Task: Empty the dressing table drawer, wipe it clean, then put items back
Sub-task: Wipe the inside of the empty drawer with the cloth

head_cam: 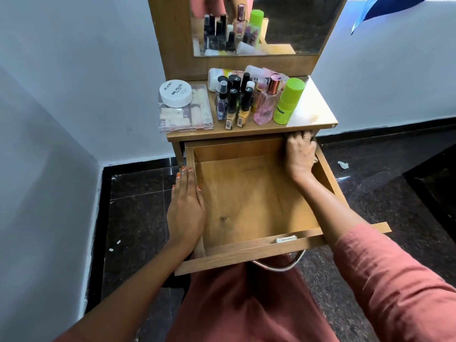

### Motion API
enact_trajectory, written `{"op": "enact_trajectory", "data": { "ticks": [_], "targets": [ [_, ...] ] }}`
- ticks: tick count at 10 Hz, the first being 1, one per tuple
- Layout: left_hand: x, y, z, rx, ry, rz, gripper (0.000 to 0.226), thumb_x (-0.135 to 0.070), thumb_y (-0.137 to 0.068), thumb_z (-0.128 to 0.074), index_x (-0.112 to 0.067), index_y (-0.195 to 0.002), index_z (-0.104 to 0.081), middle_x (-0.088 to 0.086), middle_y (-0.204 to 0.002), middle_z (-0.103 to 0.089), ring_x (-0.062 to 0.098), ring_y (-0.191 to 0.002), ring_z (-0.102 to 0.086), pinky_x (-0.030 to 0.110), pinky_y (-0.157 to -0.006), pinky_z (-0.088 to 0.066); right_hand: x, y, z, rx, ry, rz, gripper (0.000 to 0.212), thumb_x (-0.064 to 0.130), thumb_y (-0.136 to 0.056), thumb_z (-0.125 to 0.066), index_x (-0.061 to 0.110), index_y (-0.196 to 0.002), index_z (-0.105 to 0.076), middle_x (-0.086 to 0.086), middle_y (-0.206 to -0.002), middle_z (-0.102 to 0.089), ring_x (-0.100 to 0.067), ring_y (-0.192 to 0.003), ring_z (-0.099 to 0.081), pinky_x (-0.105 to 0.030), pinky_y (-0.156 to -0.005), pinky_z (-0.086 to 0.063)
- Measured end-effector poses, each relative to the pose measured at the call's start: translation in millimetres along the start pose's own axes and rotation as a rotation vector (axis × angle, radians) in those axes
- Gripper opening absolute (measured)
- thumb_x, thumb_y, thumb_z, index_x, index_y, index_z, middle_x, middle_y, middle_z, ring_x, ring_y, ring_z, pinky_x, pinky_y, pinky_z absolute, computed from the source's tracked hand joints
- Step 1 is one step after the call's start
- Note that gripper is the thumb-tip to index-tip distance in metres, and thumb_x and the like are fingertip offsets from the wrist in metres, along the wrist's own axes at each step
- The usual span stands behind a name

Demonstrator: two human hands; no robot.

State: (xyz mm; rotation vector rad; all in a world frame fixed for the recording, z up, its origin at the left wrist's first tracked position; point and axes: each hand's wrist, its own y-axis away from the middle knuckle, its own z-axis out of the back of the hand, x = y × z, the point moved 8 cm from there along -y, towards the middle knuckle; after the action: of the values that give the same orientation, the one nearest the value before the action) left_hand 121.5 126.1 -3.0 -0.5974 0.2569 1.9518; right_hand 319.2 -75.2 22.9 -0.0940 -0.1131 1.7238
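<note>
- Left hand (186,206): flat and relaxed, fingers straight, palm down on the drawer's left wall. Holds nothing.
- Right hand (299,154): in the drawer's back right corner, fingers bent and tucked under the tabletop (313,112) edge. Ring on one finger. Can't tell if it is gripping anything; the fingertips are hidden.
- Drawer (246,251): pulled out, spanning between both hands, nothing visible inside. Bare wood bottom lies just right of the left hand and below the right.
- Metal handle (278,266) hangs off the drawer front, on the near side of both hands.
- On the tabletop beyond the hands:
  - Clear plastic box (185,117) straight beyond the left hand, white "NAIL POLISH" jar (175,93) sitting on it.
  - Nail polish bottles (232,102) clustered upright, between the two hands' lines.
  - Pink perfume bottle (267,102) and green-capped bottle (288,102) just beyond the right hand, touching each other.
- Mirror (296,25) behind the bottles.
- White scrap (343,164) on the dark floor, right of the right hand.
</note>
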Motion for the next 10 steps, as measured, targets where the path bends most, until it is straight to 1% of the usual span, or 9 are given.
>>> {"op": "enact_trajectory", "data": {
  "ticks": [1,2,3,4,5,6,7,8,10],
  "targets": [
    [-1,0,0,-0.002,-0.002,-0.002,0.048,-0.019,-0.099,-0.028,-0.010,-0.145,-0.018,0.006,-0.155,-0.017,0.017,-0.144,-0.013,0.031,-0.118,-0.014,-7,-5,-2,0.001,0.052,-0.029,0.033,-0.007,-0.090,-0.029,-0.008,-0.117,-0.049,-0.028,-0.117,-0.056,-0.038,-0.117,-0.043,-0.045,-0.089,-0.036],
    [-2,0,1,-0.003,-0.009,-0.009,0.048,-0.019,-0.099,-0.028,-0.010,-0.145,-0.019,0.006,-0.155,-0.018,0.017,-0.144,-0.013,0.032,-0.118,-0.015,-8,-13,-2,0.019,0.101,-0.082,0.033,-0.006,-0.089,-0.035,-0.007,-0.118,-0.050,-0.029,-0.121,-0.053,-0.040,-0.118,-0.043,-0.043,-0.099,-0.033],
    [0,0,1,0.003,-0.004,-0.004,0.047,-0.019,-0.099,-0.028,-0.010,-0.145,-0.019,0.007,-0.155,-0.017,0.017,-0.144,-0.013,0.033,-0.119,-0.015,-10,-19,-4,0.050,0.137,-0.135,0.039,-0.006,-0.088,-0.035,-0.008,-0.125,-0.045,-0.031,-0.129,-0.046,-0.045,-0.126,-0.035,-0.053,-0.111,-0.018],
    [-2,0,1,0.006,-0.004,-0.004,0.048,-0.020,-0.099,-0.027,-0.010,-0.145,-0.018,0.006,-0.155,-0.017,0.017,-0.144,-0.013,0.032,-0.118,-0.014,-14,-14,-3,0.072,0.078,-0.170,0.040,-0.007,-0.090,-0.025,-0.015,-0.127,-0.037,-0.038,-0.132,-0.038,-0.050,-0.128,-0.028,-0.060,-0.110,-0.014],
    [-1,0,1,0.011,0.000,-0.001,0.048,-0.019,-0.099,-0.027,-0.010,-0.145,-0.018,0.006,-0.155,-0.016,0.017,-0.144,-0.012,0.032,-0.119,-0.013,-20,3,6,0.001,0.116,-0.230,0.036,0.002,-0.090,-0.031,-0.006,-0.121,-0.049,-0.027,-0.122,-0.054,-0.036,-0.115,-0.052,-0.042,-0.102,-0.039],
    [-1,1,1,0.012,0.003,0.003,0.047,-0.019,-0.099,-0.028,-0.010,-0.145,-0.018,0.007,-0.155,-0.017,0.018,-0.144,-0.012,0.035,-0.119,-0.016,-29,37,24,0.008,0.257,-0.323,0.019,0.025,-0.073,-0.063,0.019,-0.089,-0.072,0.004,-0.084,-0.072,-0.007,-0.078,-0.068,-0.018,-0.072,-0.055],
    [-1,0,0,0.007,0.005,-0.002,0.047,-0.019,-0.099,-0.029,-0.008,-0.144,-0.020,0.008,-0.154,-0.019,0.019,-0.144,-0.014,0.036,-0.118,-0.018,-41,63,20,0.064,0.167,-0.363,0.030,0.015,-0.088,-0.049,0.010,-0.117,-0.059,-0.009,-0.113,-0.065,-0.020,-0.107,-0.062,-0.028,-0.094,-0.050],
    [0,0,0,0.008,0.004,0.001,0.047,-0.019,-0.099,-0.029,-0.009,-0.144,-0.020,0.007,-0.154,-0.018,0.019,-0.143,-0.015,0.037,-0.117,-0.020,-48,80,-1,0.108,0.041,-0.333,0.045,-0.005,-0.096,-0.027,-0.011,-0.138,-0.015,-0.036,-0.142,-0.024,-0.048,-0.133,-0.026,-0.053,-0.112,-0.023],
    [-1,0,-1,0.015,0.014,0.001,0.048,-0.018,-0.099,-0.029,-0.009,-0.145,-0.019,0.008,-0.155,-0.017,0.020,-0.143,-0.014,0.039,-0.117,-0.022,-50,85,2,0.169,0.088,-0.323,0.045,-0.005,-0.095,-0.032,-0.015,-0.136,-0.016,-0.038,-0.141,-0.026,-0.051,-0.132,-0.027,-0.054,-0.111,-0.024]
  ]
}}
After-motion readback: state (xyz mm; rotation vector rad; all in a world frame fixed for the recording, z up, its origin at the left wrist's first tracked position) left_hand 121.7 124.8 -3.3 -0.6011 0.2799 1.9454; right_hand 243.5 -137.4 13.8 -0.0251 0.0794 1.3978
